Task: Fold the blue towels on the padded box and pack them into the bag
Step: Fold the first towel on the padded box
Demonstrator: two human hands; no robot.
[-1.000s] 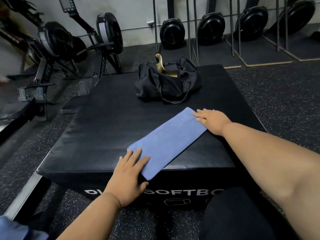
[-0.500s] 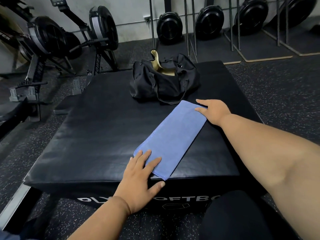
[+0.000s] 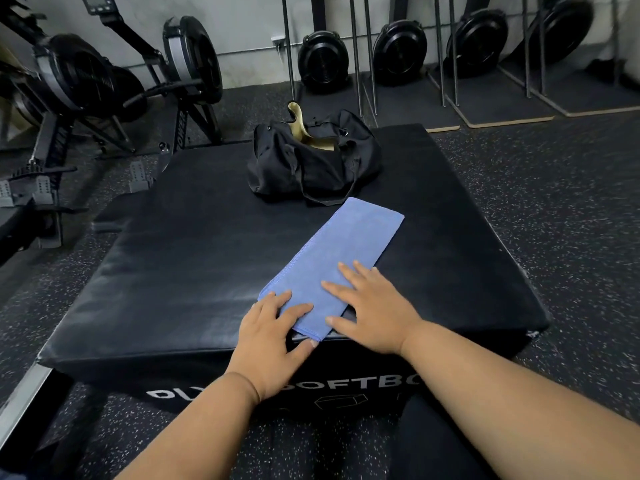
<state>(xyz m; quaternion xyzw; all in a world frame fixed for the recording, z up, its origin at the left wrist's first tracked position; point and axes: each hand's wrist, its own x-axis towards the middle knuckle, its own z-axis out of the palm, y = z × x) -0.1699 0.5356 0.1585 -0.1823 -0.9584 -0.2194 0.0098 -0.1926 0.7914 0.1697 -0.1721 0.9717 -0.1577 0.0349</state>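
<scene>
A blue towel, folded into a long strip, lies diagonally on the black padded box, its near end at the box's front edge. My left hand rests flat on the towel's near left corner, fingers spread. My right hand lies flat on the near end beside it, fingers straight. A black duffel bag sits at the back of the box, unzipped, with a tan lining showing. The towel's far end almost reaches the bag's strap.
Rowing machines stand to the left on the speckled rubber floor. Upright rowers and metal rails line the back wall. The box's left half is bare black padding. My dark-clothed knees show at the bottom.
My right hand has come back from the towel's far end to the near end, beside my left hand. The left hand has stayed on the near corner.
</scene>
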